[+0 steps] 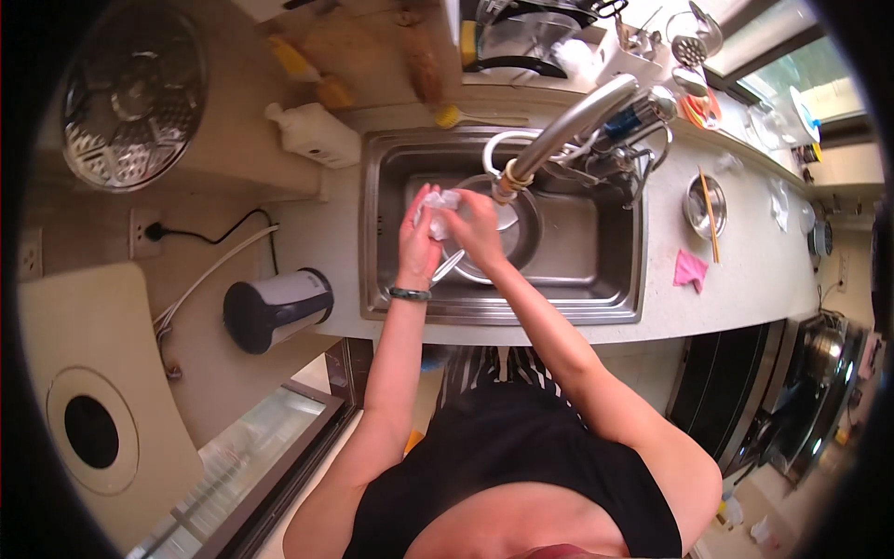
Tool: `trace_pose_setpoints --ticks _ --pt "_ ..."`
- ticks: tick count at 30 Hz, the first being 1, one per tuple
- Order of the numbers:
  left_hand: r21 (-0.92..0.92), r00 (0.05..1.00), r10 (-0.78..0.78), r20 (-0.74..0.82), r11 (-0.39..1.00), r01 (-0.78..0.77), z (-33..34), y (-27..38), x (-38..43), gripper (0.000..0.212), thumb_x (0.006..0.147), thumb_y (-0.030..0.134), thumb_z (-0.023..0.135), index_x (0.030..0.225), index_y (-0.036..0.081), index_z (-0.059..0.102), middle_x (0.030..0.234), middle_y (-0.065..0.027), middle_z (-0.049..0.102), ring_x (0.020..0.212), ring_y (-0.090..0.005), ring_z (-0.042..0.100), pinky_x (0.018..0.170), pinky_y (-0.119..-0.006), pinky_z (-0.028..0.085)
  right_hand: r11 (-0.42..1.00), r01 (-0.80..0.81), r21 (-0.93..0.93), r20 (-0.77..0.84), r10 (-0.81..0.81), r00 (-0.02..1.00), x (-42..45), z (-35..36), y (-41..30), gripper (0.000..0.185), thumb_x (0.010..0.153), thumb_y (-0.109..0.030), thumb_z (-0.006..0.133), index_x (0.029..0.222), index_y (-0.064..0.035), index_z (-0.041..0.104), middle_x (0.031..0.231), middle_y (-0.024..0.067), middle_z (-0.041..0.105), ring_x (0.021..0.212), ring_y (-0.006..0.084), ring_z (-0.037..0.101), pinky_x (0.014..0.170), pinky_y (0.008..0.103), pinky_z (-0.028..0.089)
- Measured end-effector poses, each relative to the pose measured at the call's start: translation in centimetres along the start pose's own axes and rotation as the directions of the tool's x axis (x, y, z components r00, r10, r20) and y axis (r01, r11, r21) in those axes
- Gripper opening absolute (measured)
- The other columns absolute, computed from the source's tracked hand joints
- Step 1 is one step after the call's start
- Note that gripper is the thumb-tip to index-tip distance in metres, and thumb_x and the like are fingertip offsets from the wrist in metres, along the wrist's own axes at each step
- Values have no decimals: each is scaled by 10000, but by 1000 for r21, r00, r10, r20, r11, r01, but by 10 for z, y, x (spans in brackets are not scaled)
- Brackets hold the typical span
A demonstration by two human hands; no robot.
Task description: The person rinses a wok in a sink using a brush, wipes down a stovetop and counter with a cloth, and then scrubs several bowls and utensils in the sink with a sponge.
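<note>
Above the left part of a stainless steel sink (569, 230), my left hand (419, 248) cups a crumpled, whitish, translucent thing (440, 208), perhaps thin plastic or a wet cloth. The fingers of my right hand (480, 227) pinch the same thing from the other side. Below my hands a round metal bowl (527, 241) sits in the sink, partly hidden by them. A white, shiny handle (449, 265) sticks out beside my left wrist; its other end is hidden. The steel faucet (573, 129) arches over the sink to the right of my hands.
A yellow-headed brush (450, 117) lies behind the sink, near a white plastic jug (314, 135). An electric kettle (279, 309) stands left. On the right counter are a small metal bowl (695, 216) with chopsticks (709, 213) across it and a pink cloth (690, 271).
</note>
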State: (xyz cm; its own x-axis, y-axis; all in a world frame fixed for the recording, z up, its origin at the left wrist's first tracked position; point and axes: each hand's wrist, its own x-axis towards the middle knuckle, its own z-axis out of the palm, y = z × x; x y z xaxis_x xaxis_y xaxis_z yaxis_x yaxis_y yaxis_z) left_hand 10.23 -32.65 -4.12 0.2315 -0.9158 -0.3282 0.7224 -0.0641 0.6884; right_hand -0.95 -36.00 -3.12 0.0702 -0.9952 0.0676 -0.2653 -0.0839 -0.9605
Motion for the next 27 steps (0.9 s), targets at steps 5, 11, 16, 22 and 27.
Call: trace_pose_setpoints --ticks 5,11,16,22,27 --pt "-143 923 -344 171 918 369 38 -48 17 422 985 187 397 1386 54 401 1365 -138 481 1256 -302 467 1023 -518 420 600 83 -796 -248 -448 859 29 -143 49 307 784 -77 645 1089 -74 608 1146 98 582 1039 313 530 893 430 412" --pt "-218 861 -452 236 838 500 80 -55 26 451 967 248 331 1350 33 432 1351 -155 495 1254 -321 467 1033 -549 394 466 65 -883 -84 -292 953 45 -171 100 304 797 -4 561 1099 -11 590 861 125 557 866 301 571 755 388 478" --pt "-200 865 -445 231 849 489 80 -53 27 458 986 296 296 1330 40 457 1354 -161 494 1264 -320 461 1046 -567 360 561 83 -824 -103 -293 951 40 -165 93 370 758 43 537 1118 -5 609 886 134 594 854 310 581 767 388 487" --pt "-219 858 -449 251 837 502 77 -54 25 454 993 316 302 1317 42 464 1362 -157 486 1263 -325 461 1046 -561 364 646 128 -753 -120 -325 938 57 -195 89 330 772 25 553 1071 -71 655 876 83 637 867 298 594 776 393 479" --pt "-232 853 -461 245 826 514 60 -71 31 417 1015 305 309 1303 52 472 1348 -133 503 1240 -291 483 1038 -503 399 809 306 -501 -122 -417 901 38 -132 58 399 825 -147 621 1219 -85 591 1220 85 605 1148 298 544 995 407 403"
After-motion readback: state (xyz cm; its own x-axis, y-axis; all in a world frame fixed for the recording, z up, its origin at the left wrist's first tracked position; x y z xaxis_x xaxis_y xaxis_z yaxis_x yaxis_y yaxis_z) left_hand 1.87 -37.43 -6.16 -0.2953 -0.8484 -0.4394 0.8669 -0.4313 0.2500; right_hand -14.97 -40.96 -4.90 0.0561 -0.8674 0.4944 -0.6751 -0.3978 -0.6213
